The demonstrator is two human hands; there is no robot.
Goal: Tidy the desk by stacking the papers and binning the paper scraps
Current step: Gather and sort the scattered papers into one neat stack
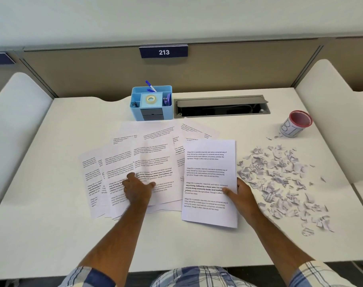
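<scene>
The right hand [241,193] pinched the right edge of a neat stack of white printed sheets [209,183], thumb on top. The left hand [137,188] pressed, fingers spread, on the fanned white printed papers [147,160]. Torn white paper scraps [280,179] lay scattered just right of the stack, near a red-rimmed white cup [296,124] on the white desk [52,224].

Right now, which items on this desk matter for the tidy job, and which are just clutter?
Job:
printed sheets, fanned out
sheet in right hand
left hand on the fan
paper scraps
red-rimmed cup, probably the bin

Lying about:
blue organiser
tape roll
cable tray
</scene>
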